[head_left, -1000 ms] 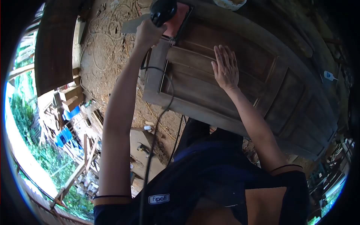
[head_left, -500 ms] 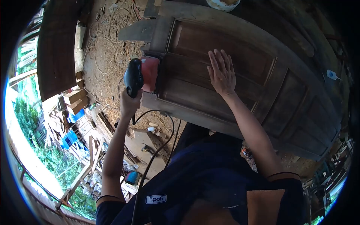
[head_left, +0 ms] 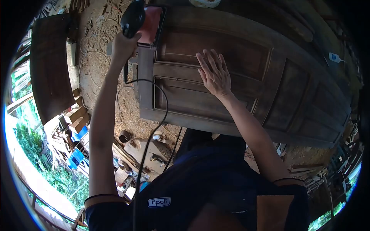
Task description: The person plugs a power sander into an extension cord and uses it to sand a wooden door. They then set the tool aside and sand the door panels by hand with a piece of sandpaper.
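A brown panelled wooden door (head_left: 239,50) lies flat in front of me. My left hand (head_left: 124,45) grips the black handle of a red electric sander (head_left: 143,19), which rests on the door's far left stile. Its black cord (head_left: 154,127) hangs down past my arm. My right hand (head_left: 214,73) lies flat, fingers spread, on a door panel near the middle.
Sawdust and shavings cover the ground (head_left: 100,54) at left. A dark wooden board (head_left: 48,61) leans at far left, with wood offcuts and blue containers (head_left: 77,154) below it. A white bowl (head_left: 204,3) sits at the door's far edge.
My left hand has pushed the sander from the door's near left edge up along the stile to the far end. My right hand stays flat on the panel.
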